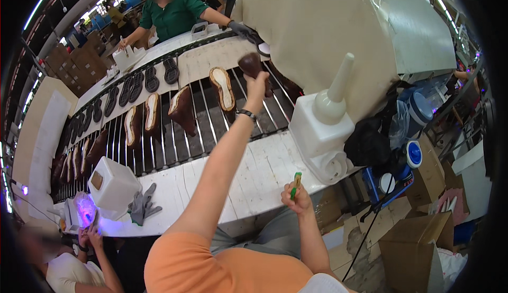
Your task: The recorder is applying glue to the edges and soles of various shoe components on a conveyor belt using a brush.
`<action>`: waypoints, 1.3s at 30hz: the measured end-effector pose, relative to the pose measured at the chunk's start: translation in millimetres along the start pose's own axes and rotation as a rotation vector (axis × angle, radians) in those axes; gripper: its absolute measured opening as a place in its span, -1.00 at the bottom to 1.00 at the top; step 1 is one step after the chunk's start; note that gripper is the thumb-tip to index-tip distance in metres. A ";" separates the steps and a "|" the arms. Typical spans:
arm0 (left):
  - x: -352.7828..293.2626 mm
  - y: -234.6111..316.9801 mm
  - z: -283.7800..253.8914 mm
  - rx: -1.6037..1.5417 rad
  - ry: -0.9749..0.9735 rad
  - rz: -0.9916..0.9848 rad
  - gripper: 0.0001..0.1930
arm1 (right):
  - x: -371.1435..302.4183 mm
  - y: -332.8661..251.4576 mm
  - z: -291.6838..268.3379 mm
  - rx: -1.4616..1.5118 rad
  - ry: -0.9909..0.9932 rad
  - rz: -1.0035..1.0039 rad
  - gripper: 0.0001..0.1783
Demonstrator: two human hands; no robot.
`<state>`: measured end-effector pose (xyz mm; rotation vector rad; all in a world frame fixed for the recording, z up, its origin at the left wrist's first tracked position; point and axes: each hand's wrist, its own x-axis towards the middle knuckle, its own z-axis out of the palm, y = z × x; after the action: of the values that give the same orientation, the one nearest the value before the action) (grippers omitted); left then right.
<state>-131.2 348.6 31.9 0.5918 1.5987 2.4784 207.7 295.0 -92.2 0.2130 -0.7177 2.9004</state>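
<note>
My left arm reaches far across the roller conveyor. At its far end my left hand is closed around a dark brown shoe upper, which is tilted up over the rollers. Close to my body, above the near edge of the table, my right hand is closed on a small green-and-tan brush-like tool; its exact kind is unclear. Left of my left hand, a brown shoe upper with a pale underside lies on the rollers. Further left lies another brown upper on its side.
Black soles line the conveyor's far side. A white container with a cone-topped bottle stands right, a white box and grey gloves left. One co-worker stands opposite; another sits lower left.
</note>
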 end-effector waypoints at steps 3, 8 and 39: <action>7.1 -72.0 2.5 0.660 -0.004 -0.139 -0.50 | 0.3 0.0 -1.4 0.012 -0.001 0.020 -0.64; -8.3 -125.2 18.0 1.110 -0.096 -0.363 -0.14 | 2.4 -1.8 -4.5 0.028 -0.011 0.080 -0.64; 42.4 84.0 -458.3 1.667 0.417 -0.177 -0.12 | 1.7 -9.3 29.9 -0.354 0.432 -0.012 -0.74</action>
<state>-342.0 -61.5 -47.2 -0.0543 3.3560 0.6047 210.7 289.2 -61.5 -0.4306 -1.1057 2.6051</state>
